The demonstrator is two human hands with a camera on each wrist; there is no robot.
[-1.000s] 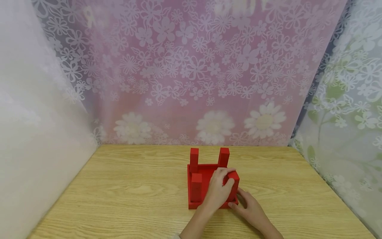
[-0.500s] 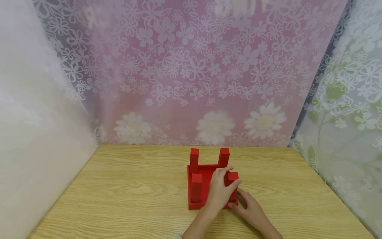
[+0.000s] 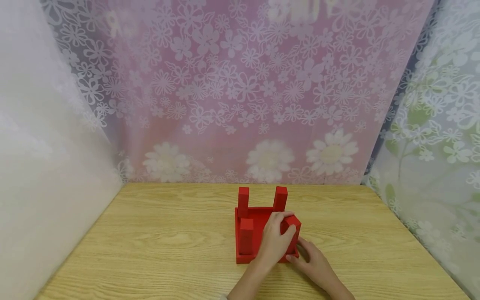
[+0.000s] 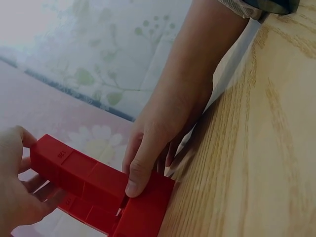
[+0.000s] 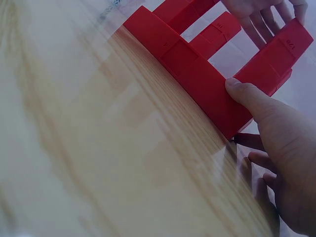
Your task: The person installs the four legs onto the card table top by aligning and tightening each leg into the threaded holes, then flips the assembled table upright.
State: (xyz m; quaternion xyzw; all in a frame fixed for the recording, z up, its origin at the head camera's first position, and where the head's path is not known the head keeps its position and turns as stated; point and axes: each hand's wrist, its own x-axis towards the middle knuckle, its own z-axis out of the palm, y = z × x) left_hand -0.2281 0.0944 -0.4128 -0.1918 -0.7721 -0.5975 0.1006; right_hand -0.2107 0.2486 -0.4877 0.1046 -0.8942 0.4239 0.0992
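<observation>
A small red table [image 3: 244,259] lies upturned, its square top flat on the tabletop and its block legs pointing up. My left hand [image 3: 274,241] grips the upper end of the near right leg [image 3: 294,221], thumb on the near side and fingers across the far side. That leg shows printed marks near its end in both wrist views, and in the left wrist view a narrow dark gap shows at its foot. My right hand [image 3: 316,266] holds the near right corner, its thumb on the red rim [image 5: 212,94] and its fingers along the outside, partly hidden.
Other red legs stand at the near left [image 3: 246,236], far left [image 3: 243,201] and far right [image 3: 280,198] corners. The wooden table [image 3: 165,237] meets a pink floral curtain [image 3: 225,125] behind, with pale sheets on both sides.
Half a second ago my left thumb and fingers were spread wider around the leg; now they close on it, and the leg's end looks turned. My right hand stays at the corner.
</observation>
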